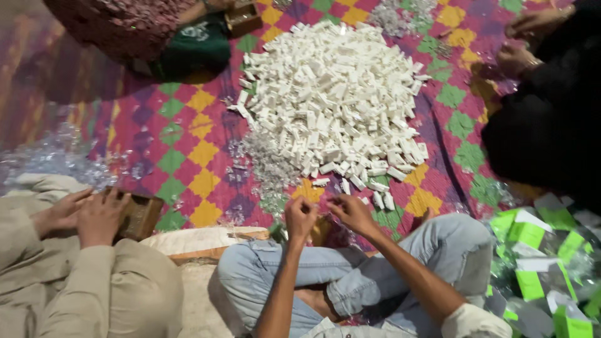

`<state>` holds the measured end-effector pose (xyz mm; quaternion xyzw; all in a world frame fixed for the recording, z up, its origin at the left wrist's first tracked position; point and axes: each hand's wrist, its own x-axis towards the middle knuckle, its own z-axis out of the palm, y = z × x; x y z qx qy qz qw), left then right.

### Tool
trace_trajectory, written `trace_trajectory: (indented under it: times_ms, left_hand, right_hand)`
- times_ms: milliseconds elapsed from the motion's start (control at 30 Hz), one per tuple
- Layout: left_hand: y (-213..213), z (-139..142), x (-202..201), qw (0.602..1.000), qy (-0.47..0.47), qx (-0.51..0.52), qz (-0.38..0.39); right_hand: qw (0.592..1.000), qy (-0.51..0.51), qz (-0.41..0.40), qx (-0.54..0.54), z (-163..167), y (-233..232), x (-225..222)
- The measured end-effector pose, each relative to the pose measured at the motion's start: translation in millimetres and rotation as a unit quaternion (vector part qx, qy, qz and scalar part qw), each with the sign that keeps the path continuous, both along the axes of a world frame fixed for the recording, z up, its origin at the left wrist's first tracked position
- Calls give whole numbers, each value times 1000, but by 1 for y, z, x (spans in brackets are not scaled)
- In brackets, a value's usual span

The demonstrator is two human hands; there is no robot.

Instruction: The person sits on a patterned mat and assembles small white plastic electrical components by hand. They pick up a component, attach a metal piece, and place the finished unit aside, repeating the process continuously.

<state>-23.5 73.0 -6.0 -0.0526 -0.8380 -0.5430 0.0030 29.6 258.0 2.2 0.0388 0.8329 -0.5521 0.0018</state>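
A small pale piece, too tiny and blurred to make out, sits pinched between the closed fingers of the left hand (300,215), with the right hand (352,211) just beside it, its fingers (332,201) drawn together toward the same spot; whether they grip anything cannot be told. Both hands hover above crossed legs in blue jeans (375,263). Just beyond the fingertips lie a few stray white blocks (382,199), and past them rises a broad heap of small white rectangular pieces (332,100) on a mat (188,144) chequered in purple, yellow, green and pink. A scatter of clear plastic bits (266,166) trails from the heap toward the fingers. To the left of the fingers, another person in beige presses two hands (84,213) on a small brown wooden box (138,216). To the right, green-and-white cartons (538,250) pile up, and a person in black (544,125) works farther out.
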Motion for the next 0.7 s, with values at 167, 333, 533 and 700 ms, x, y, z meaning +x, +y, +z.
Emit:
trace_trajectory:
  times_ms: [167,333,533,700]
  left_hand:
    - [12,-15,44,995,-94,7,-45]
    - [10,-18,39,994,-58,78,-58]
    - [8,-20,34,996,-41,77,-30]
    - [8,-16,32,996,-53,66,-23]
  right_hand:
    - [995,32,85,-49,-12,-4,7]
    - [993,-50,22,-109,-17,-8,3]
    - [995,-57,3,-83,-7,-9,2]
    - [993,-43,5,-108,-12,-11,2]
